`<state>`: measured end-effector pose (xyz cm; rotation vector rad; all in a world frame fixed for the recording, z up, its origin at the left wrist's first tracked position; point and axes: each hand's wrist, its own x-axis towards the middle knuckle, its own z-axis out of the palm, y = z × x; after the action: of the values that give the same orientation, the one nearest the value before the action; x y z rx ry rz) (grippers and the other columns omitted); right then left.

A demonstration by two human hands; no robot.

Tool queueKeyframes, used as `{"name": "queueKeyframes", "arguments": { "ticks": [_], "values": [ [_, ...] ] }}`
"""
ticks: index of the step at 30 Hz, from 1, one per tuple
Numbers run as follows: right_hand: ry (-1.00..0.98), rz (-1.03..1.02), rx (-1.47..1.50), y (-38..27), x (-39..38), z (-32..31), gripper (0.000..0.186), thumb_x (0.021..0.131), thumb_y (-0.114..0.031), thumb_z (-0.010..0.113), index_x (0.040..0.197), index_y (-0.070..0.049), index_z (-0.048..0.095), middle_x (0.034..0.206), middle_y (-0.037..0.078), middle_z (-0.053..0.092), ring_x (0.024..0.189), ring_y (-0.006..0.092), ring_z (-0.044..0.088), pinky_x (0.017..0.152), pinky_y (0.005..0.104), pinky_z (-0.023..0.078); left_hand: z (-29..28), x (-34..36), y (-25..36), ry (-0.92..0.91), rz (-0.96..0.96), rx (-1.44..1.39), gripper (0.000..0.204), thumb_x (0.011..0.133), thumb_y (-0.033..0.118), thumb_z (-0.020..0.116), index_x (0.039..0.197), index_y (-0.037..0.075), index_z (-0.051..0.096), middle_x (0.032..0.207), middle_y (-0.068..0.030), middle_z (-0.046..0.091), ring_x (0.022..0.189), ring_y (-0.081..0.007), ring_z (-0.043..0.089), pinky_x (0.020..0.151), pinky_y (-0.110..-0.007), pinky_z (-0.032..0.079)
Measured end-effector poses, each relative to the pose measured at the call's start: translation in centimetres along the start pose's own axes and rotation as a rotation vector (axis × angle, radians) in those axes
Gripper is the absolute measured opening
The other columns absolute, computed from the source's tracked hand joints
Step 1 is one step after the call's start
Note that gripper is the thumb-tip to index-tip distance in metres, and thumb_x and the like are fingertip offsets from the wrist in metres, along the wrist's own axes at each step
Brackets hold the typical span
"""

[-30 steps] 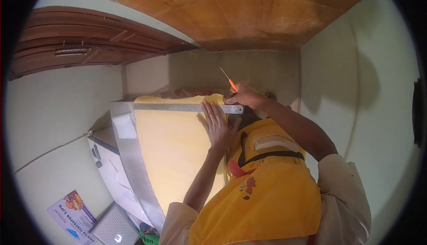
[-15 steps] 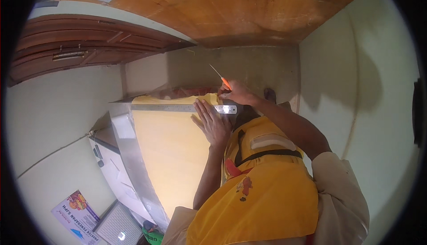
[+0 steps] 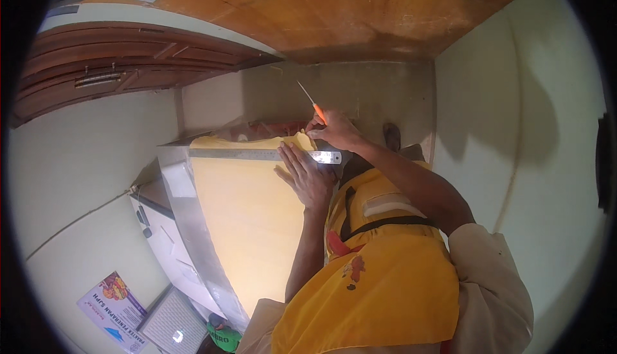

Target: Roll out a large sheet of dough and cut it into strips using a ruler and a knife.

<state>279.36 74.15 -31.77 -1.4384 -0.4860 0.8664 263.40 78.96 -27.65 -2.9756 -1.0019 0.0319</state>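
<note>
My left hand [image 3: 308, 177] lies spread on a steel ruler [image 3: 231, 153], which crosses the upper part of a pale yellow sheet, apparently dough [image 3: 247, 225], on a metal table with plastic over it [image 3: 173, 174]. My right hand [image 3: 337, 130] grips an orange-handled tool [image 3: 319, 112] with a thin metal blade or point aimed away from me. Its fingertips are at the sheet's uneven far right corner, just beyond the ruler. Part of that corner is raised and rumpled.
A yellow apron [image 3: 366, 290] covers my body, with my foot [image 3: 392, 137] below. Dark wooden cabinets [image 3: 128, 58] and an orange wooden panel [image 3: 360, 20] border the top. A white board [image 3: 173, 251], a framed panel [image 3: 168, 322], a poster [image 3: 109, 309] and green walls [image 3: 540, 161] surround me.
My right hand has moved up and left with the tool, and the sheet's corner by its fingers has lifted. My left hand and the ruler have shifted slightly left.
</note>
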Motion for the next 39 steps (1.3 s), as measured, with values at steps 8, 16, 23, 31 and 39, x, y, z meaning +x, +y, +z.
{"name": "queueKeyframes", "arguments": {
  "ticks": [8,16,23,31,39],
  "values": [
    [0.021,0.016,0.059,2.2,-0.1,0.1,0.022,0.083,-0.01,0.072,0.09,0.004,0.057,0.086,0.014,0.072,0.083,0.0183,0.07,0.076,0.0334,0.053,-1.3,0.8,0.7,-0.038,-0.098,-0.072,0.081,0.086,0.031,0.056,0.156,0.007,0.022,0.163,-0.0122,0.021,0.152,-0.0309,0.013,0.119,-0.061,0.011],
    [-0.027,0.17,-0.212,-2.0,-4.7,-2.3,0.036,0.089,-0.029,0.073,0.093,0.002,0.055,0.076,0.01,0.067,0.067,0.0149,0.062,0.067,0.0328,0.049,-1.6,0.7,1.0,-0.035,-0.123,-0.063,0.083,0.085,0.029,0.057,0.157,0.008,0.021,0.163,-0.012,0.021,0.152,-0.0307,0.013,0.119,-0.06,0.012],
    [0.055,0.081,-0.06,-0.8,-7.9,-1.3,0.037,0.089,-0.031,0.074,0.091,0.001,0.055,0.07,0.011,0.063,0.061,0.0172,0.058,0.064,0.0338,0.048,-1.9,1.0,1.8,0.036,-0.108,-0.046,0.085,0.084,0.038,0.062,0.153,0.003,0.028,0.159,-0.017,0.03,0.15,-0.0352,0.022,0.114,-0.065,0.021],
    [0.059,-0.041,-0.231,-0.4,-7.9,-1.0,0.033,0.088,-0.025,0.072,0.083,-0.002,0.049,0.065,0.012,0.062,0.064,0.0195,0.067,0.06,0.0352,0.049,-2.1,0.1,-0.5,-0.071,-0.031,-0.089,0.101,0.082,0.051,0.065,0.155,-0.001,0.017,0.161,-0.0222,0.019,0.151,-0.0395,0.013,0.116,-0.066,0.012],
    [0.054,0.142,-0.087,-1.2,-8.1,-0.6,0.029,0.089,-0.019,0.068,0.082,-0.002,0.045,0.063,0.009,0.065,0.063,0.0172,0.069,0.056,0.0322,0.051,-0.2,6.0,-19.6,-0.004,-0.057,-0.165,0.105,0.09,0.066,0.052,0.156,-0.002,0.008,0.164,-0.0212,0.007,0.153,-0.0346,0.005,0.121,-0.058,0.005]
  ]
}}
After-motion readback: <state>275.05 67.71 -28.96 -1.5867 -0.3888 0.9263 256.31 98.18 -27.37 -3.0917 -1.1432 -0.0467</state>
